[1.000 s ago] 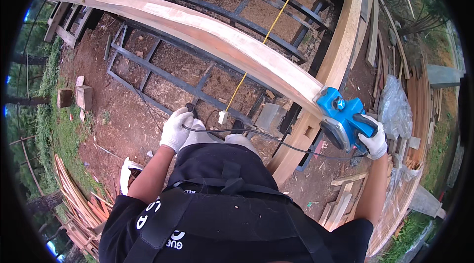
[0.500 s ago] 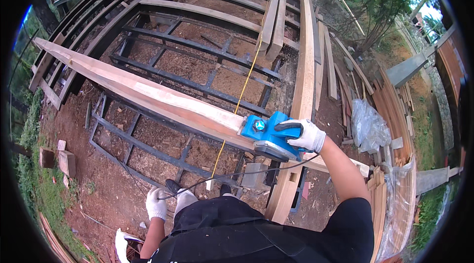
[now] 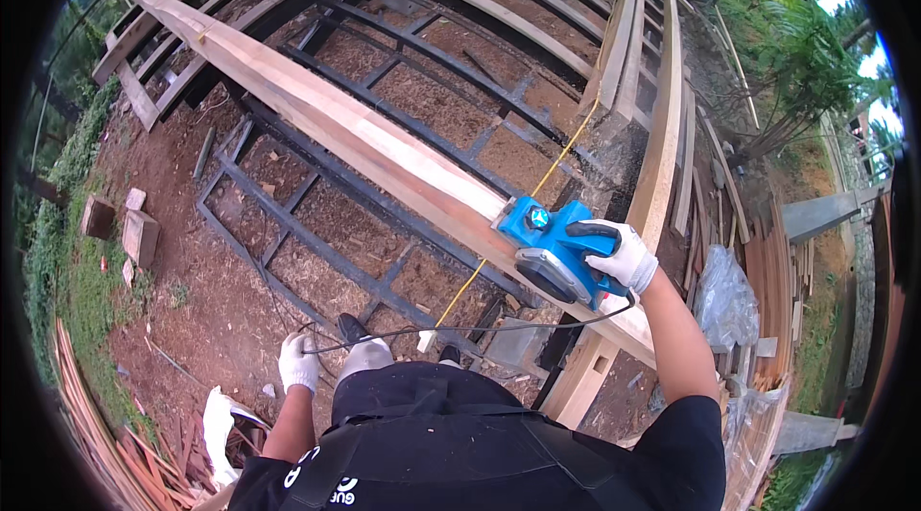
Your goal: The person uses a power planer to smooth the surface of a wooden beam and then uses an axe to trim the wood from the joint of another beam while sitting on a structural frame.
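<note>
My right hand (image 3: pixel 628 261), in a white glove, is wrapped round the dark handle of a blue electric planer (image 3: pixel 552 247). The planer rests on the near right end of a long wooden beam (image 3: pixel 355 132), whose upper face shows a pale strip. My left hand (image 3: pixel 298 363), also gloved, is low on the left beside my leg, closed on the black power cord (image 3: pixel 451 328). From there the cord runs across in front of me to the planer. A yellow cord (image 3: pixel 571 143) crosses beneath the beam, with a small pale block (image 3: pixel 426 341) at its near end.
Dark metal frames (image 3: pixel 288 213) lie on the dirt below the beam. A thick timber (image 3: pixel 662 146) supports the beam's right end. Further right are stacked planks (image 3: pixel 767 290) and a clear plastic sheet (image 3: pixel 726 300). Concrete blocks (image 3: pixel 140 236) sit at the left.
The view has shifted, so beam and frames appear turned and moved. My right hand still holds the planer near the beam's right end; my left hand still holds the cord.
</note>
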A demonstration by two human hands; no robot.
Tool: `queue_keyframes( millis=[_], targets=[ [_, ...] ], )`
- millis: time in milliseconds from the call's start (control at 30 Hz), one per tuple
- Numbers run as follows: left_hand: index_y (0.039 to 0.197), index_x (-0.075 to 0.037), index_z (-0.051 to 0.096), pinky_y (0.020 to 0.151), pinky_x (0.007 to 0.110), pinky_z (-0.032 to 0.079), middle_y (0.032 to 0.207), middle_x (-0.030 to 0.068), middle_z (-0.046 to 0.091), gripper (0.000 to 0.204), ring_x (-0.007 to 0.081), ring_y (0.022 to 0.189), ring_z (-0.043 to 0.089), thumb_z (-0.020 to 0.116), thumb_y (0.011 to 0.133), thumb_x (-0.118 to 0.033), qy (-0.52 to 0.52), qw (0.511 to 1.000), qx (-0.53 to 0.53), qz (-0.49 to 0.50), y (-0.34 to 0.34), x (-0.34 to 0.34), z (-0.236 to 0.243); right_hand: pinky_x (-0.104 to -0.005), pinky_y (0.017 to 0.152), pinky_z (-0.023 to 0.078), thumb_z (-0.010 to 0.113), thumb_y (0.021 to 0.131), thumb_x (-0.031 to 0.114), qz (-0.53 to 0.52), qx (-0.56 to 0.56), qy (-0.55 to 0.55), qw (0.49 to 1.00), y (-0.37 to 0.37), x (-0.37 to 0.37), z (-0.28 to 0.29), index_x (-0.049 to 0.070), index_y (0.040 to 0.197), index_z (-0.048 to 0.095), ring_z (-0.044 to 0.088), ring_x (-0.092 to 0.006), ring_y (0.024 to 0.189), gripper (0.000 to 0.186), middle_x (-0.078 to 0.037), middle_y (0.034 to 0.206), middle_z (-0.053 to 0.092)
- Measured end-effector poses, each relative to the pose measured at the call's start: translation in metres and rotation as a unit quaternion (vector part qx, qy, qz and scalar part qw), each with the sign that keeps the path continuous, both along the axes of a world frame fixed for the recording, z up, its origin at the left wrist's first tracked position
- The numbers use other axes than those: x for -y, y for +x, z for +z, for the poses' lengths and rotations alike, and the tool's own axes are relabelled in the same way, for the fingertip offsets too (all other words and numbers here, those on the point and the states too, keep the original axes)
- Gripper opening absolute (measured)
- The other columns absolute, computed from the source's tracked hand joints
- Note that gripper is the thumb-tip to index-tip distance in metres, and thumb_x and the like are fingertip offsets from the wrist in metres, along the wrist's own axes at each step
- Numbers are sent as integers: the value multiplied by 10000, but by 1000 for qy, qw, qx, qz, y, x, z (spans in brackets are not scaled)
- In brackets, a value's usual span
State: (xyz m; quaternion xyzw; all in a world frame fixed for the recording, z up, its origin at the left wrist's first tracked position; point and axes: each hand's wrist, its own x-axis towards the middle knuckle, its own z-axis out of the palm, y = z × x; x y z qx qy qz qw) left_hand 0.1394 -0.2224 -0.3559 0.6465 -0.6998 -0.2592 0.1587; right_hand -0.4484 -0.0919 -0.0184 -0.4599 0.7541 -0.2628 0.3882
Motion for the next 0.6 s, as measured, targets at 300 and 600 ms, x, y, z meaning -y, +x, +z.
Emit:
queue_keyframes(
  millis=[300,600],
  targets=[
    [1054,-53,761,1007,403,515,1211,165,694,211,344,1132,664,686,946,-218,7,998,30,60,47,26,0,-339,1030,493,722,710,95,44,-28,-47,998,20,88,-9,28,1257,712,638,-162,1121,551,-78,1219,709],
    [1067,-51,757,1008,404,513,1226,160,688,227,345,1134,661,684,945,-228,37,995,44,77,102,58,0,-330,1009,499,726,717,113,58,-11,-55,997,45,163,-11,31,1262,712,642,-164,1091,551,-64,1205,705]
  ],
)
